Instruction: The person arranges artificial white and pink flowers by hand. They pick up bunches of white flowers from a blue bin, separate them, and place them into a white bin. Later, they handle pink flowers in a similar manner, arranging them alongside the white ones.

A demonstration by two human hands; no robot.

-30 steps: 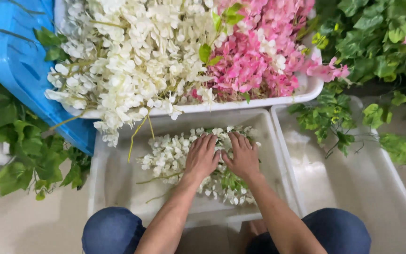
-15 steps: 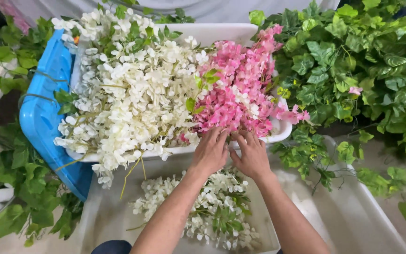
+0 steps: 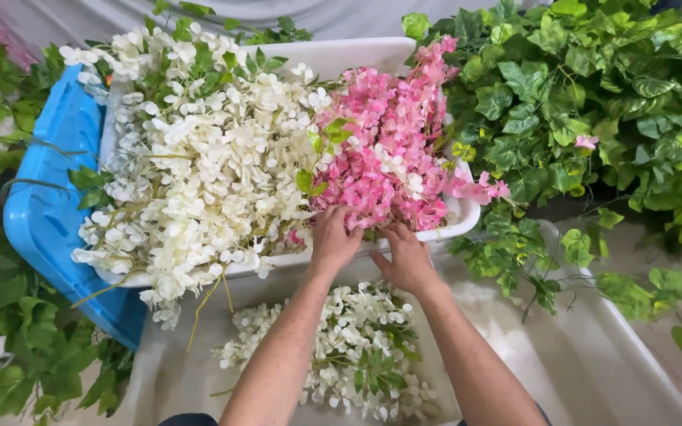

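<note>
1. Left hand and right hand side by side, both at the near edge of the pink flowers; grip can't be judged.
2. Pink flowers lie in the white tub, right of the white flowers.
3. Small white sprigs sit in the tray below the tub.

Both hands, left hand and right hand, rested on the pink blossoms at the near rim of a white tub. White blossoms lay beside; green foliage stood to the right.
</note>
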